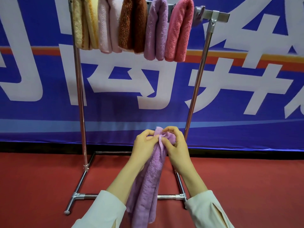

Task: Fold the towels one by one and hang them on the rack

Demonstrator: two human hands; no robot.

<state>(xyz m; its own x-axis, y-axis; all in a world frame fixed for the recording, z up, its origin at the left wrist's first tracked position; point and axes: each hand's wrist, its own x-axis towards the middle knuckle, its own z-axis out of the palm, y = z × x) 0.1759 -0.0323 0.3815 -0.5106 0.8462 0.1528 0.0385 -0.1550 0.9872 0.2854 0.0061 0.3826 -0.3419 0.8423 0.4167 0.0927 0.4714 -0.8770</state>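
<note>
Five folded towels [154,28] already hang on the rack [220,15] above my hands, while my left hand [143,145] and right hand [176,145], close together, pinch the purple towel's [146,183] top edge, still unfolded.

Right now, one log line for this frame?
step: folding | held towel: purple, hangs down | left hand: pinches its top | right hand: same | rack: hung towels
</note>
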